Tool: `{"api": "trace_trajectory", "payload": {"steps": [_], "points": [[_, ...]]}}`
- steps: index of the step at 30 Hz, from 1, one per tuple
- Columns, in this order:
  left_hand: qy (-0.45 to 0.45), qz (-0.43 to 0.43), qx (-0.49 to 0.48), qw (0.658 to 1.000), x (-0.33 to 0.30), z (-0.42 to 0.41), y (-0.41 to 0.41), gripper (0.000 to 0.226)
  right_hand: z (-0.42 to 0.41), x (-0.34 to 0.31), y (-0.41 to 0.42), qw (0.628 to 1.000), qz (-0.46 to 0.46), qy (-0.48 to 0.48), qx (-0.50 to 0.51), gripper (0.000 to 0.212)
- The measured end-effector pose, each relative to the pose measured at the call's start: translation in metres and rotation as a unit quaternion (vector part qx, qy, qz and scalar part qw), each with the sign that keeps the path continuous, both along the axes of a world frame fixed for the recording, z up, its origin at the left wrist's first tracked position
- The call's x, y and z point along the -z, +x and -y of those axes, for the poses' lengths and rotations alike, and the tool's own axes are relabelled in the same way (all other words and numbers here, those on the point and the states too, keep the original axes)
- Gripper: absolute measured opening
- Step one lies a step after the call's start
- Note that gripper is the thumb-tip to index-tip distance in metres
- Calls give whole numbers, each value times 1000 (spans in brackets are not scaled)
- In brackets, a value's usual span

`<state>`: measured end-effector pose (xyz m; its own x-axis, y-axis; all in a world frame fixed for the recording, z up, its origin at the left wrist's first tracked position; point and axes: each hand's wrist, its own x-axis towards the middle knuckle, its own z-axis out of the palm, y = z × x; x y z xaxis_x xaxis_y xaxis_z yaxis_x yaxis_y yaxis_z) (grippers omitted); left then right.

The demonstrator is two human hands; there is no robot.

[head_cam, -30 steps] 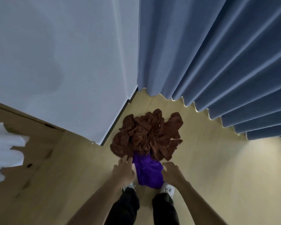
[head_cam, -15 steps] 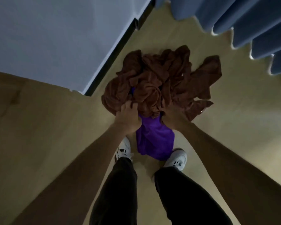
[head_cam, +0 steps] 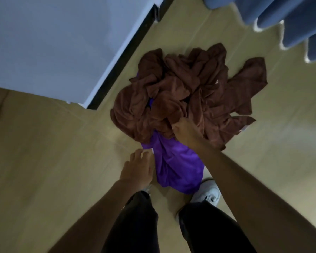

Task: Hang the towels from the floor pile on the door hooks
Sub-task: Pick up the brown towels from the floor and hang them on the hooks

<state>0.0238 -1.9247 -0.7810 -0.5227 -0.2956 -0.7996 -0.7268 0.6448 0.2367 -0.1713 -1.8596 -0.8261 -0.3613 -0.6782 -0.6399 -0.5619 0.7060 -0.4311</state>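
Observation:
A heap of brown towels (head_cam: 186, 92) lies on the wooden floor, with a purple towel (head_cam: 177, 165) sticking out from under its near side. My right hand (head_cam: 185, 128) reaches into the near edge of the brown heap, its fingers buried in the cloth. My left hand (head_cam: 138, 167) hovers just left of the purple towel, fingers loosely bent and holding nothing. No door hooks are in view.
A white wall (head_cam: 53, 42) with a dark baseboard (head_cam: 124, 64) runs along the left of the pile. Blue curtains (head_cam: 290, 21) hang at the upper right. My legs in dark trousers and a white shoe (head_cam: 206, 194) stand just below the purple towel.
My left hand has come off the brown heap and drawn back beside the purple towel. My right hand stays dug into the brown towels. The view has dropped closer to the pile.

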Motion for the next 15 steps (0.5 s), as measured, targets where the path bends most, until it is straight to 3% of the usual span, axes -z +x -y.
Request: {"api": "trace_trajectory", "payload": {"steps": [4, 8, 11, 13, 15], "points": [[13, -13, -17, 1000, -96, 1, -5, 48, -11, -123, 3, 996, 35, -47, 65, 20], [-14, -68, -33, 997, -216, 16, -33, 50, -12, -263, -3, 995, 3, -81, 62, 18], [-18, -125, -56, 990, -311, 35, -69, 68, -4, -369, -16, 985, 24, -164, 45, 16], [-37, -166, -10, 985, -369, 44, -92, 79, 3, -437, -26, 974, 39, -224, 14, 17], [-43, -217, -16, 975, -421, 48, -112, 63, 7, -498, -36, 961, 39, -273, -8, 23]]}}
